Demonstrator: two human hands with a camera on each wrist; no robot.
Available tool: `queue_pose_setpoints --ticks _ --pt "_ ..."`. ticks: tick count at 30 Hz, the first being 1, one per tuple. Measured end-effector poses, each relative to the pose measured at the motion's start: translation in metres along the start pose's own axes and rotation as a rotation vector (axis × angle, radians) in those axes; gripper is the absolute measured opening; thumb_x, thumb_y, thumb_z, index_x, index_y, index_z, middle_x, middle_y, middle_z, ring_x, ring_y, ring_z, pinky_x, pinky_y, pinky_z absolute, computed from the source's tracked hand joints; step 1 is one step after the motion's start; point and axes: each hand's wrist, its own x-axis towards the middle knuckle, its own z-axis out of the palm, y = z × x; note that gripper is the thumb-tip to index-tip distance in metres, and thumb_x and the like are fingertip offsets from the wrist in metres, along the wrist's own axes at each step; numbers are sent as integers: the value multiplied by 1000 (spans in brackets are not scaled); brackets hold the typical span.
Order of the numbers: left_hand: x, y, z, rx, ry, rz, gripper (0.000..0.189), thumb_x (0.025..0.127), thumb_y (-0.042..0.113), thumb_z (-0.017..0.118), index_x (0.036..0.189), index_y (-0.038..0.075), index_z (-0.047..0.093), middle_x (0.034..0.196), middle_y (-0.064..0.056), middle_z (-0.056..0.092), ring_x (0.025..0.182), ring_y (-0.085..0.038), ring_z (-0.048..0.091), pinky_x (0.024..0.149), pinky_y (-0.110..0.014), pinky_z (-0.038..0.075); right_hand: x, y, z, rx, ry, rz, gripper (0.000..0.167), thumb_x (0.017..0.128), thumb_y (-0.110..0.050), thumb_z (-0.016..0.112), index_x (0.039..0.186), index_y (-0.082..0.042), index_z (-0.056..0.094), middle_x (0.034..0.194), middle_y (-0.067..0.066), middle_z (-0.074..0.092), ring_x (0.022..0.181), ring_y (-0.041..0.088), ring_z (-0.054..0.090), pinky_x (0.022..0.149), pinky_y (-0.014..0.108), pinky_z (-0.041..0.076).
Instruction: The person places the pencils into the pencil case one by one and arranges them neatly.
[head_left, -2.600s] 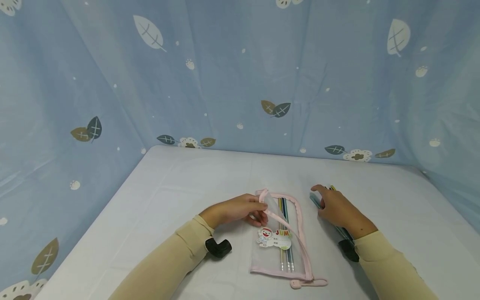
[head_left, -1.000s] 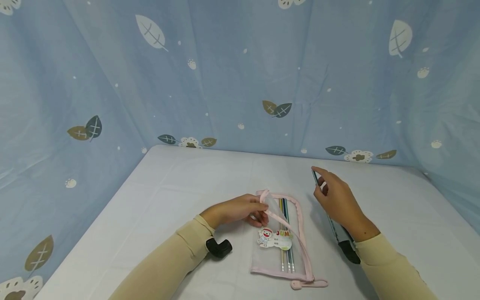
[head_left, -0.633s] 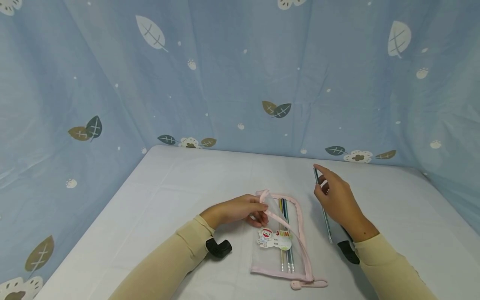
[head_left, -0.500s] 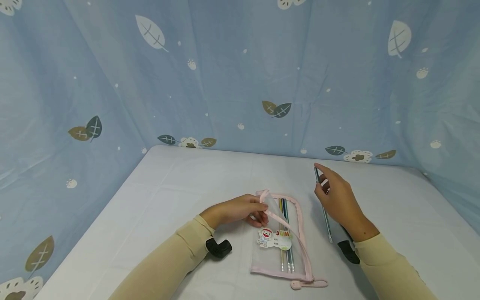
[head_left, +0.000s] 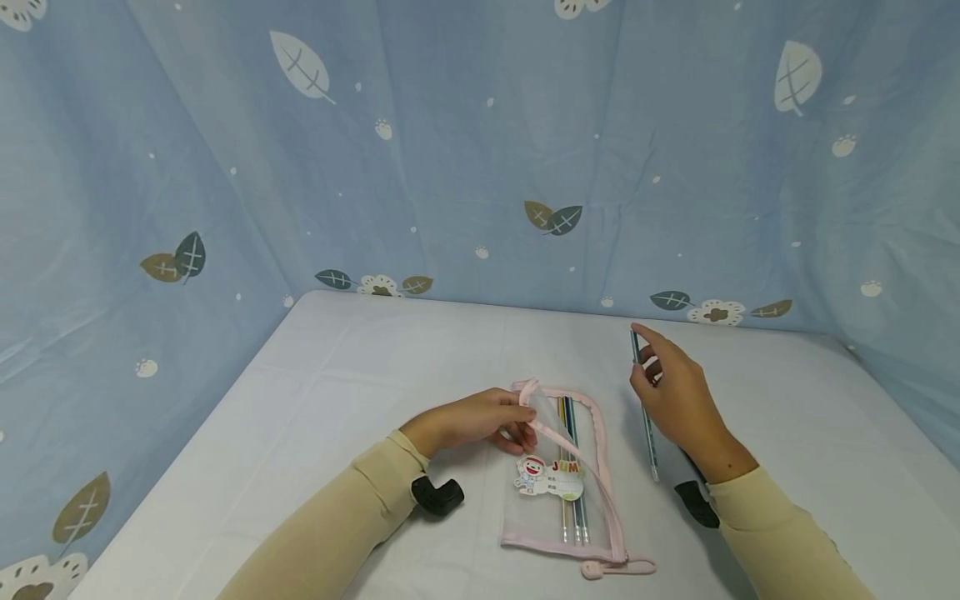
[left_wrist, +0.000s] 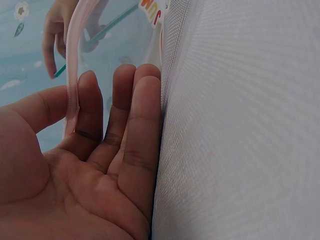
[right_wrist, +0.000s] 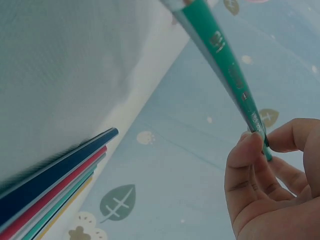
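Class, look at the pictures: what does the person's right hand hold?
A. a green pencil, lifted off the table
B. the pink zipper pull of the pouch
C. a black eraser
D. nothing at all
A: the right hand pinches a green pencil near its upper end, clear of the table, beside the clear pouch.

Clear glossy plastic pouch [head_left: 558, 467] on matt woven tablecloth [head_left: 375, 383].

Soft, even, bright light; faint shadows; wide-angle bending at edges; blurry wrist close-ups.
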Motion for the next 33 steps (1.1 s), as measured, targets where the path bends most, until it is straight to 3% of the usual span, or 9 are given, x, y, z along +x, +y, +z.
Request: queue_pose_setpoints --ticks 15,22,33 --pt "0 0 -1 5 -17 17 32 106 21 47 108 -7 62 94 -7 68 86 -12 68 84 -29 61 0 0 0 29 20 9 57 88 8 62 142 1 49 97 21 65 72 26 66 52 24 53" --pt "0 0 0 11 -17 15 32 106 21 47 109 -7 61 94 -8 68 86 -12 68 84 -29 61 -1 0 -1 82 4 35 57 90 8 61 144 0 48 100 22 64 72 25 66 51 15 50" --pt "0 -1 0 11 -12 18 31 105 21 47 106 -6 62 91 -6 68 85 -12 68 82 -27 61 -2 1 1 139 -44 99 58 94 4 57 149 -4 42 104 20 62 60 10 61 48 19 51"
